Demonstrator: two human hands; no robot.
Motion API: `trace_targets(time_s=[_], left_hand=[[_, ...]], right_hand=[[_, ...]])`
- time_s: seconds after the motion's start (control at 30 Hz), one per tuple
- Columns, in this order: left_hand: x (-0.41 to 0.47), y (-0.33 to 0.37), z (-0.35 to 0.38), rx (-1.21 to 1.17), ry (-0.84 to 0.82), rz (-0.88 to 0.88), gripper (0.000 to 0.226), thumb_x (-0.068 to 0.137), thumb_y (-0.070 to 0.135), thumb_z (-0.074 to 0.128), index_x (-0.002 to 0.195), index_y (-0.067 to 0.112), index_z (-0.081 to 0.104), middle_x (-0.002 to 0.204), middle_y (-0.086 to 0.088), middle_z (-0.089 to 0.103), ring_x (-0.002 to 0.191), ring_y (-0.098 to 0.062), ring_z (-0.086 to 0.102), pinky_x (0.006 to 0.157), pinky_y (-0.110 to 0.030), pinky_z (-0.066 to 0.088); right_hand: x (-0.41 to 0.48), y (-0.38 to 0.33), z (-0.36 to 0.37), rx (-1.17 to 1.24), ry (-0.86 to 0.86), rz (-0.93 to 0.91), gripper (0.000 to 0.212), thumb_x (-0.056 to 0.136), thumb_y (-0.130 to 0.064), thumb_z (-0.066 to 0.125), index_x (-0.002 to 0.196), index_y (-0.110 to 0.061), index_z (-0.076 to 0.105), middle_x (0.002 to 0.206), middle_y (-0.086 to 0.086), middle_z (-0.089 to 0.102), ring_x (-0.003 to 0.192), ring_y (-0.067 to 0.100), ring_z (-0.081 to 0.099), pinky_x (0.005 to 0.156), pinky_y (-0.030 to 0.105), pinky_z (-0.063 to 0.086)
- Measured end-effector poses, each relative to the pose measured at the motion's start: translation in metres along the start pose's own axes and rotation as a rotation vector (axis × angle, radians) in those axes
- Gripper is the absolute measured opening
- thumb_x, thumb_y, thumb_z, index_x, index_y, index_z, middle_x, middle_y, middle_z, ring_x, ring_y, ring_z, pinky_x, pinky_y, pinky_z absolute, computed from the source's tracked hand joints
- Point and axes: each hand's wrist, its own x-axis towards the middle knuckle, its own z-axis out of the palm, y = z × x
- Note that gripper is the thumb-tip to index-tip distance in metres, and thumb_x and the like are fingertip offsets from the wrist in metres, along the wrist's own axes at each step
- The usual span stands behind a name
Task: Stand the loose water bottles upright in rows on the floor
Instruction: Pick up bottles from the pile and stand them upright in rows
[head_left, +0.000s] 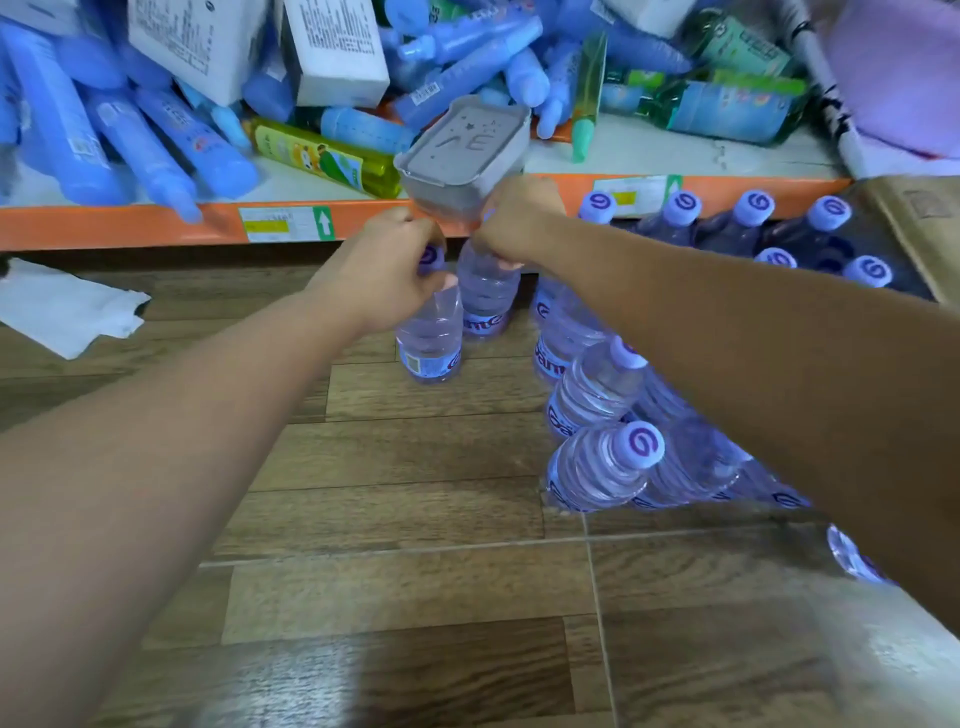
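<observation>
Both hands (447, 260) atop 2 bottles (457, 317) (swirl-logo caps)

The water bottles (597, 384) right of the right hand (511, 223) are clear, ribbed plastic with a glossy finish; their caps (640, 443) are matt lilac plastic with a printed swirl. The floor (415, 519) below both hands is wood-grain plank with a low sheen and pale reflections. Beyond the hands, the shelf edge (156, 223) is smooth orange-painted board carrying paper labels. The grey lidded box (462, 150) above the hands is matt plastic. The boxes (332, 52) farther back are matt printed cardboard. Left of the left hand (384, 270) lies a crumpled white paper sheet (67, 306).
</observation>
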Motion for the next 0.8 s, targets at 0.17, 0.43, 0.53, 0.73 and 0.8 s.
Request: trace_targets(time_s=[0.17, 0.43, 0.53, 0.73, 0.8], left_hand=[[0.006, 0.004, -0.004, 0.019, 0.003, 0.021, 0.037, 0.085, 0.031, 0.064, 0.112, 0.007, 0.058, 0.115, -0.016, 0.052, 0.110, -0.032, 0.050, 0.090, -0.037, 0.040], [0.007, 0.014, 0.005, 0.024, -0.030, 0.075, 0.035, 0.085, 0.028, 0.065, 0.112, 0.007, 0.057, 0.118, -0.015, 0.052, 0.110, -0.032, 0.051, 0.093, -0.041, 0.044], [0.006, 0.017, 0.004, 0.037, -0.053, 0.099, 0.036, 0.085, 0.029, 0.064, 0.114, 0.007, 0.058, 0.117, -0.014, 0.052, 0.109, -0.033, 0.052, 0.093, -0.041, 0.044], [0.000, 0.027, 0.006, 0.044, -0.080, 0.126, 0.039, 0.087, 0.031, 0.062, 0.117, 0.006, 0.056, 0.117, -0.014, 0.051, 0.109, -0.032, 0.052, 0.092, -0.036, 0.043], [0.000, 0.031, 0.005, 0.033, -0.084, 0.126, 0.040, 0.086, 0.031, 0.063, 0.118, 0.008, 0.056, 0.117, -0.014, 0.051, 0.110, -0.031, 0.052, 0.092, -0.035, 0.042]], right_hand=[[-0.001, 0.011, -0.021, -0.101, 0.004, 0.042, 0.023, 0.072, -0.007, 0.061, 0.056, -0.016, 0.048, 0.018, -0.010, 0.037, 0.026, 0.006, 0.045, 0.040, 0.015, 0.038], [-0.009, 0.015, -0.030, -0.280, 0.009, -0.166, 0.006, 0.081, -0.011, 0.063, 0.082, -0.010, 0.058, 0.087, 0.009, 0.051, 0.079, 0.022, 0.047, 0.046, 0.021, 0.030], [-0.010, 0.016, -0.030, -0.322, 0.020, -0.212, 0.022, 0.085, -0.012, 0.061, 0.106, -0.007, 0.059, 0.093, 0.010, 0.048, 0.085, 0.024, 0.046, 0.052, 0.027, 0.033], [-0.009, 0.019, -0.024, -0.234, 0.055, -0.221, 0.037, 0.084, -0.014, 0.064, 0.119, -0.007, 0.056, 0.089, 0.006, 0.047, 0.117, 0.029, 0.048, 0.079, 0.029, 0.039], [-0.010, 0.018, -0.027, -0.227, 0.047, -0.214, 0.037, 0.083, -0.011, 0.063, 0.119, -0.006, 0.056, 0.106, 0.012, 0.056, 0.118, 0.029, 0.049, 0.077, 0.030, 0.041]])
